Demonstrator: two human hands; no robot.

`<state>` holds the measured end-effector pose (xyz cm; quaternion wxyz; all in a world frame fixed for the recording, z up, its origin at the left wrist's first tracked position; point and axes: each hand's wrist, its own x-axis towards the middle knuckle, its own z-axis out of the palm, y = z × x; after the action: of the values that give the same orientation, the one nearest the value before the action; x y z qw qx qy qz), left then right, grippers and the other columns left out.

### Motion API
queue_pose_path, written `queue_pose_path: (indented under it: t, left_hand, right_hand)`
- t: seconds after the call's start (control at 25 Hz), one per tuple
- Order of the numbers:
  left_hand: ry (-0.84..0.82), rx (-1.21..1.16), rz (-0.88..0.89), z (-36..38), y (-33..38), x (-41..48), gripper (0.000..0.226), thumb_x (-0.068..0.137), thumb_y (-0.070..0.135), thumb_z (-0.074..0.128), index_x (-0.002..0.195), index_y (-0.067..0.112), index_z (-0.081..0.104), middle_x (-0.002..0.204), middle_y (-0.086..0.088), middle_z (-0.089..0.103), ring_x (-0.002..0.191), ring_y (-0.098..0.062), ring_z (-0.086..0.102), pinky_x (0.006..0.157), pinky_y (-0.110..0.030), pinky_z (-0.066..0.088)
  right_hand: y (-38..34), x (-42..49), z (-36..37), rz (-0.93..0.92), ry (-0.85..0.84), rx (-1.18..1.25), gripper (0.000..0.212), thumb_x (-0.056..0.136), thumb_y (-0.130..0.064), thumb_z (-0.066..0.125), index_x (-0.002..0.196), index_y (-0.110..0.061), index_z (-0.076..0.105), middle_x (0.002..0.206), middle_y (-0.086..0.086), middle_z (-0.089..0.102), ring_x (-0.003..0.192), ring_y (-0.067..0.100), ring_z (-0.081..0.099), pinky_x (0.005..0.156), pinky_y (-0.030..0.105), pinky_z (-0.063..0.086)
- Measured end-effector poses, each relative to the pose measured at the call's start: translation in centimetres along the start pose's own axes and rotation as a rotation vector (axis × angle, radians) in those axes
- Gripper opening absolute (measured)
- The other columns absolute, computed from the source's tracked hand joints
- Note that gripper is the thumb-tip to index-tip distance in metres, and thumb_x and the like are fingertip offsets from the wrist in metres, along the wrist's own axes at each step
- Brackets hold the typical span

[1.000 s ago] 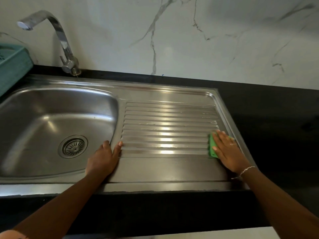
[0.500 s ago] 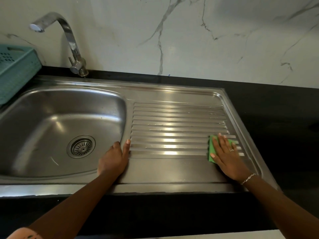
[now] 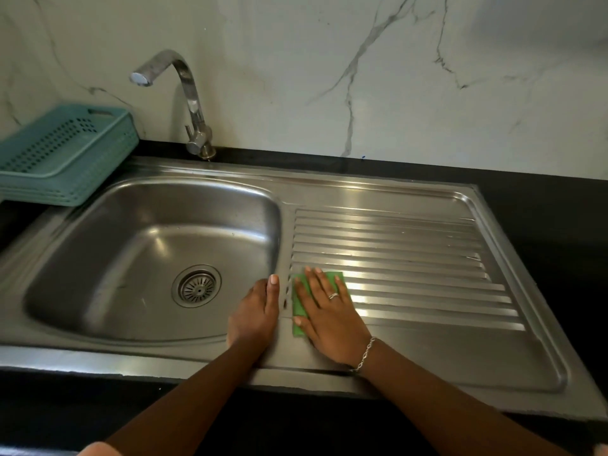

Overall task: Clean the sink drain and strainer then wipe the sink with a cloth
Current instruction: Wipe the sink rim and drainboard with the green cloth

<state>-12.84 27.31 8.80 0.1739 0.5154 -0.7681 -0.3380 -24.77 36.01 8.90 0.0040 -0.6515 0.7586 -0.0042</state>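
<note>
Evidently the wiping stage is reached. The steel sink (image 3: 362,187) is shown whole. Its ribbed drainboard (image 3: 411,255) is bounded by a raised rim at the far and right sides, and open room is left rightward along the ribs. Whether the basin (image 3: 131,258) has been wiped cannot be told. The left hand (image 3: 253,314) is rested flat, fingers together, on the lip between basin and drainboard. The right hand (image 3: 332,320) is pressed flat, fingers spread, on the green cloth (image 3: 335,277) at the ribs' left end, just beside that lip. The strainer (image 3: 198,287) is seated in the drain, so drain cleaning is judged finished.
</note>
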Motion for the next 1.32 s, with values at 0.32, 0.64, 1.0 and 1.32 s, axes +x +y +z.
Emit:
queue_pose_path:
  t: [0.32,0.64,1.0,1.32]
  left_hand:
    - [-0.004,0.006,-0.003,-0.1,-0.2,0.2,0.046,0.094,0.048,0.017,0.116,0.024,0.05,0.121,-0.006,0.061,0.111,-0.027,0.057,0.086,-0.035,0.042]
    - [0.012,0.044,-0.009,0.0,-0.3,0.2,0.052,0.091,0.056,0.021,0.128,0.024,0.04,0.129,-0.008,0.058,0.115,-0.027,0.056,0.088,-0.036,0.043]
    - [-0.024,0.052,-0.053,-0.1,-0.3,0.4,0.058,0.089,0.061,0.023,0.13,0.023,0.039,0.133,-0.008,0.055,0.116,-0.027,0.055,0.095,-0.041,0.041]
    - [-0.039,0.07,-0.054,0.0,-0.4,0.4,0.058,0.089,0.06,0.026,0.13,0.021,0.039,0.135,-0.01,0.054,0.119,-0.032,0.054,0.097,-0.045,0.04]
  right_hand:
    - [-2.5,3.1,0.3,-0.093,0.054,0.101,0.056,0.091,-0.036,0.02,0.142,-0.018,0.033,0.151,0.008,0.034,0.142,0.027,0.026,0.116,0.052,0.017]
    - [0.1,9.4,0.5,-0.028,-0.008,0.096,0.058,0.095,-0.044,0.029,0.147,-0.02,0.016,0.159,0.005,0.008,0.147,0.022,0.0,0.118,0.044,-0.004]
    - [2.7,7.8,0.5,0.019,-0.026,0.105,0.069,0.092,-0.056,0.027,0.148,-0.02,0.009,0.159,0.005,0.004,0.147,0.022,0.0,0.119,0.045,-0.002]
    - [12.8,0.9,0.1,0.187,-0.016,0.058,0.065,0.095,-0.051,0.028,0.148,-0.02,0.008,0.159,0.004,0.004,0.147,0.02,0.002,0.119,0.041,0.002]
